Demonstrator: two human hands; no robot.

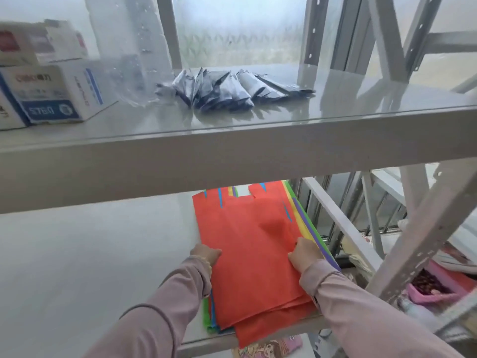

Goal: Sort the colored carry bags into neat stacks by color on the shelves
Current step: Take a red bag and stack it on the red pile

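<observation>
A mixed pile of flat carry bags lies on the lower shelf [90, 254], with red-orange bags [253, 254] on top. Edges of yellow, purple and green bags [313, 236] stick out along the pile's right side, and green and blue edges [210, 316] show at its lower left. My left hand [206, 254] presses against the pile's left edge. My right hand [305, 253] lies on the right side of the top red bag, fingers curled on its edge. The pile's near end overhangs the shelf's front edge.
The upper shelf [258, 140] carries a bundle of dark shiny packets [227, 90], white and blue cartons [49, 96] at the left and a clear plastic wrap. Slanted metal rack struts [423, 236] stand at the right. A pink container [436, 288] sits lower right.
</observation>
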